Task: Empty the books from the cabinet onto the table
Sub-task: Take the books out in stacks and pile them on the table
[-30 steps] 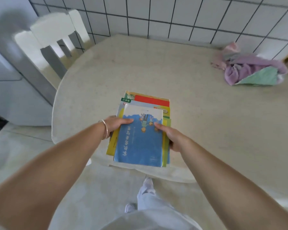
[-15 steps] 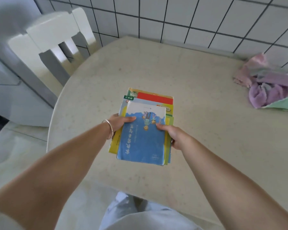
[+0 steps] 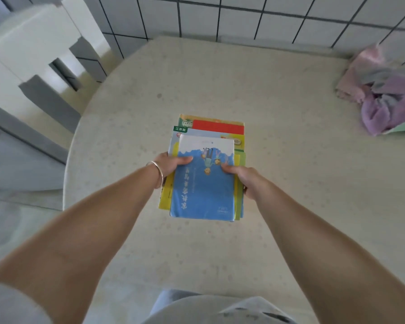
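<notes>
A stack of books with a blue-and-white cover on top and red, yellow and green covers under it is held over the round beige table, near its middle. My left hand, with a bracelet on the wrist, grips the stack's left edge, thumb on the top cover. My right hand grips the right edge the same way. Whether the stack touches the tabletop I cannot tell. The cabinet is out of view.
A crumpled pile of pink, purple and green cloth lies at the table's far right. A white chair stands by the table's left side. A tiled wall runs behind the table.
I have stepped closer and the stack has travelled from the table's near edge to over its middle. Both hands keep the same grip.
</notes>
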